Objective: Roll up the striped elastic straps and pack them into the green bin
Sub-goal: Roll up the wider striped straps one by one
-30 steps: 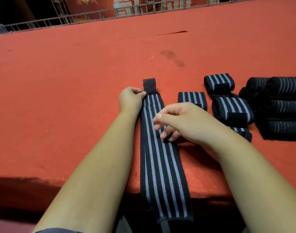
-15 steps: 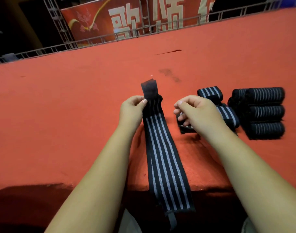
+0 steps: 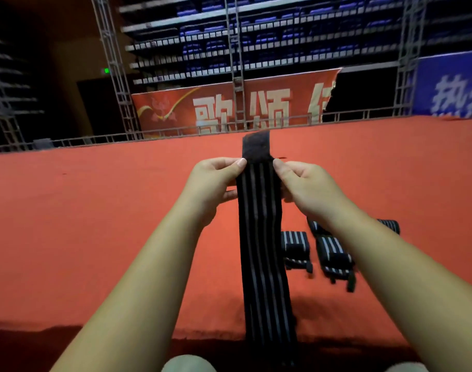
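Striped strap is held up over the red surface, its plain black end standing above the thumbs and its length hanging past the near edge. Left grip and right grip each pinch one side edge near the top. Rolled straps lie on the surface just to its right.

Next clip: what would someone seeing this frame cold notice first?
A long striped strap is held up at centre, pinched near its plain black top end by the left hand and right hand. Just right of it, rolled straps lie on the red carpet. A red banner with white characters hangs behind the far rail.
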Demonstrator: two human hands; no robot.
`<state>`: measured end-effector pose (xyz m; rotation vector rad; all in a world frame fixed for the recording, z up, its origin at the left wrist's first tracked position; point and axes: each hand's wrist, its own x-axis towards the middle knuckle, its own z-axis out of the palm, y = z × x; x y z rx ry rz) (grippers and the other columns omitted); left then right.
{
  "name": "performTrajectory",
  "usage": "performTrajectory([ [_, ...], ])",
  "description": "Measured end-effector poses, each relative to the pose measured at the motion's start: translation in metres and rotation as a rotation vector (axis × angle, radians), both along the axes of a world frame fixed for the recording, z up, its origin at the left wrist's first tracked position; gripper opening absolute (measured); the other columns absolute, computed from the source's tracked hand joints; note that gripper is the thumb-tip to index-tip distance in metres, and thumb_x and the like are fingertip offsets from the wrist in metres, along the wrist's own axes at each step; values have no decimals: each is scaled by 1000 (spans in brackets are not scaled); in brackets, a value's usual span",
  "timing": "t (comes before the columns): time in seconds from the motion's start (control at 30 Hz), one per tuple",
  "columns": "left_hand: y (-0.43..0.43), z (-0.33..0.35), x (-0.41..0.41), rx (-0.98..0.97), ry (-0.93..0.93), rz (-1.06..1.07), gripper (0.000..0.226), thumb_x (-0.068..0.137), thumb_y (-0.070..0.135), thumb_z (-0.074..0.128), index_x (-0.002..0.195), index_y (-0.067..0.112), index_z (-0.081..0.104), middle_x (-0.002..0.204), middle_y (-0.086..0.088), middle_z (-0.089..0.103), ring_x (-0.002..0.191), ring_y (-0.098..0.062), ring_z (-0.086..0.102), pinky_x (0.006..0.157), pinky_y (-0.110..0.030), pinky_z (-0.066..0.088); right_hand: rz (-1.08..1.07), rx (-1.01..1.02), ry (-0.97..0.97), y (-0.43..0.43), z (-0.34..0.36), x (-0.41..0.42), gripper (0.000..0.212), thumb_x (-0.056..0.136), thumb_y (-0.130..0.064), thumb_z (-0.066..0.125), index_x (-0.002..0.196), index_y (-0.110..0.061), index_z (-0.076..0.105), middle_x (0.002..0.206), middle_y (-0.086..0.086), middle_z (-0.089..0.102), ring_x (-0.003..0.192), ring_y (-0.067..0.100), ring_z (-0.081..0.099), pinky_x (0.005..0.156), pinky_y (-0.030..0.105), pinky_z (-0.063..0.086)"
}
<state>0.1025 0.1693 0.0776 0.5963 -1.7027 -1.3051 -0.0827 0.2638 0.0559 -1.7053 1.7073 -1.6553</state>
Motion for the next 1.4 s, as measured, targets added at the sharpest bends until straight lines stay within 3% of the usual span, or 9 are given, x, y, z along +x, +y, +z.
performTrajectory([
  [0.27,42,66,13,17,189,-142,30,104,21,69,125,0,75,115,-14,79,102,-22,74,90,-44,56,177,-95,-56,44,75,14,29,113,-22,54,113,-6,78,103,31,76,76,43,69,73,57,61],
  [0.37,51,77,15,11,210,-139,36,104,25,71,126,-3,73,112,-13,78,100,-23,73,90,-45,55,222,-112,-104,54,91,16,24,111,-18,57,122,-10,77,105,25,79,78,30,72,63,40,62],
  [0.53,60,66,10,-12,185,-87,43,105,39,67,125,1,74,117,-17,80,97,-23,74,86,-41,57,113,-170,-58,61,102,19,21,111,-20,58,113,-17,79,96,20,80,73,32,73,59,50,63],
  [0.67,58,10,7,21,-15,-158,44,107,42,63,125,3,73,111,-10,79,96,-22,72,81,-34,59,-43,-226,-22,58,99,10,21,109,-23,61,100,-29,79,75,-4,78,59,10,66,49,33,52],
  [0.83,59,-75,1,-10,-313,-211,22,107,25,68,126,16,76,116,-4,82,105,-28,79,89,-49,62,-151,-221,-43,51,84,-6,26,108,-27,65,129,-20,78,92,-32,70,95,-14,65,88,11,50],
  [0.9,65,-92,-4,-3,-339,-218,21,108,21,67,126,17,76,118,-5,81,110,-31,78,95,-54,60,-169,-196,-56,49,76,-10,29,108,-26,65,133,-18,75,88,-38,63,89,-25,58,82,1,42],
  [1.07,80,-103,-15,99,-317,-302,21,108,17,66,126,12,75,120,-9,81,108,-25,78,92,-45,64,-166,-168,-143,48,58,-18,27,109,-23,62,133,-21,75,66,-20,71,44,-6,55,47,18,45],
  [1.2,83,-115,-18,182,-372,-426,17,106,22,69,120,17,77,121,-7,81,112,-23,77,97,-43,63,-206,-105,-135,43,42,-29,29,109,-26,63,136,-24,73,91,-6,77,46,5,56,48,27,52],
  [1.4,67,-152,-21,182,-655,-374,17,100,28,78,113,17,76,84,10,78,80,-15,68,69,-32,60,-105,99,-189,19,-17,-44,34,109,-26,62,142,-19,69,121,7,77,57,14,68,48,30,56],
])
